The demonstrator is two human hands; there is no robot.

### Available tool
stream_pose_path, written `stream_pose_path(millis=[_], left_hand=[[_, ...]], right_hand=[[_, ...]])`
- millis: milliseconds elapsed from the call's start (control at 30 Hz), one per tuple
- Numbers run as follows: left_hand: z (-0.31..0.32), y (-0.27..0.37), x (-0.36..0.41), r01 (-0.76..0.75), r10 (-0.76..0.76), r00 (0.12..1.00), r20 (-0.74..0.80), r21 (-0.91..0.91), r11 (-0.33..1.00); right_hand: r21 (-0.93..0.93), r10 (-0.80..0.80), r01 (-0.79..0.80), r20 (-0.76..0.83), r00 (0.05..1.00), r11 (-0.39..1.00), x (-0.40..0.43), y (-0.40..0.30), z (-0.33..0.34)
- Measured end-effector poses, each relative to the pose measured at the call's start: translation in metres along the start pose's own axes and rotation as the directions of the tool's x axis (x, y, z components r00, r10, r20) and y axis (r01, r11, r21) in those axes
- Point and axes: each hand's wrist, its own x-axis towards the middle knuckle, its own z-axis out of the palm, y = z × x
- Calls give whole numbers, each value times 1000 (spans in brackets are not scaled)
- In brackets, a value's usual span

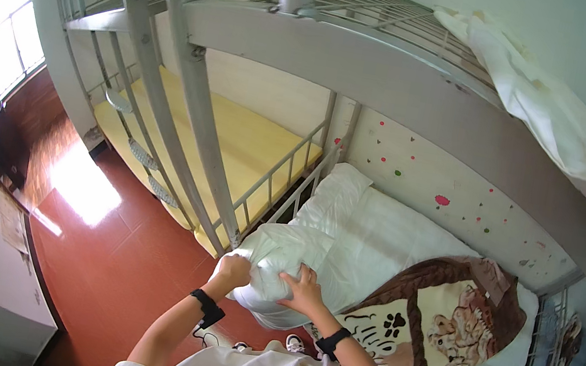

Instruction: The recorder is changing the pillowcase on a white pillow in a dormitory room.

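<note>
A bulky white bundle [282,246], seemingly a pillow or stuffed bedding in a thin cover, is in front of me at the lower bunk's near left corner. My left hand [235,271] is closed on the bundle's left side. With thumb and fingers spread around a bulge of it, my right hand [304,291] grips the right side. The bundle's underside is hidden. Behind it a white pillow [342,186] lies on the white bedding [408,227] of the lower bunk. A brown and cream blanket [415,322] with animal pictures lies partly folded to the right.
Overhead runs the upper bunk's metal side rail [339,56], with white cloth [540,115] hanging over it. Metal posts [202,132] and a ladder step [142,153] stand left. Beyond is another bunk with a yellow mattress [226,130]. The floor [113,269] is reddish.
</note>
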Motion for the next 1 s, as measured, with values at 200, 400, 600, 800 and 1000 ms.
stream_pose_path(millis=[200, 400, 600, 800, 1000], left_hand=[[-20, 22, 7, -112, -49, 949, -310, -481, 870], [27, 33, 30, -84, -143, 879, -455, -443, 893], [3, 34, 40, 241, -312, 948, -70, -485, 841], [32, 14, 35, 235, -260, 965, 18, -488, 841], [18, 27, 8, 331, -352, 929, 114, -683, 651]], right_hand=[[-60, 111, -105, 100, 989, 993, 5, -3, -6], [-55, 30, -21, 162, 986, 998, -6, 6, 8], [49, -69, 62, 173, 983, 997, -15, 8, 17], [51, -95, 84, 292, 952, 995, -17, -18, 36], [9, 4, -8, 438, 899, 1000, 1, -14, 52]])
